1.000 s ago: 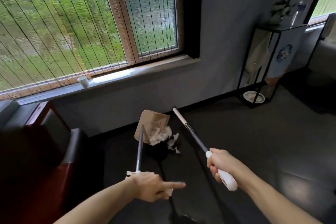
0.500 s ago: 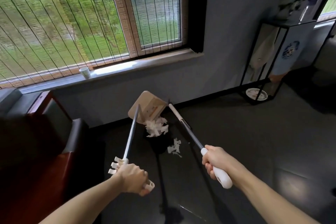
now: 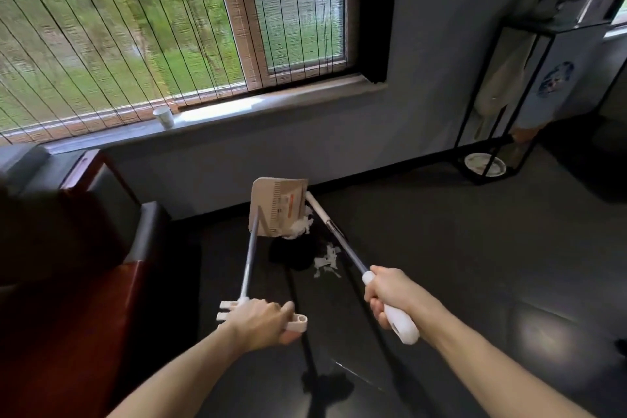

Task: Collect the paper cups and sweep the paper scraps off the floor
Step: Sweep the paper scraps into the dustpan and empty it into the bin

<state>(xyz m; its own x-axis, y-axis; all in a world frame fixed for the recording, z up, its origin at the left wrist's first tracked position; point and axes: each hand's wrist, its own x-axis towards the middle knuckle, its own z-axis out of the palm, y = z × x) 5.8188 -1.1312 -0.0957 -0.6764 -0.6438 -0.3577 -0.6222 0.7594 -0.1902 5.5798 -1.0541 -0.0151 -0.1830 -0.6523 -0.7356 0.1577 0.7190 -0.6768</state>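
My left hand grips the white handle of a long-handled dustpan, whose beige pan stands tilted on the dark floor near the wall. White paper scraps lie at the pan's mouth. A smaller cluster of scraps lies on the floor nearer me. My right hand holds the white grip of a broom, its pole running up-left toward the pan; the broom head is hidden behind the pan. A white paper cup stands on the window sill.
A dark red and black sofa fills the left side. A black metal-frame stand with a white plate at its base is at the right wall. Dark floor stretches to the right.
My left hand has closed its pointing finger round the dustpan handle. The pan has tipped more upright, gathering the larger heap at its mouth, while a small cluster stayed on the floor.
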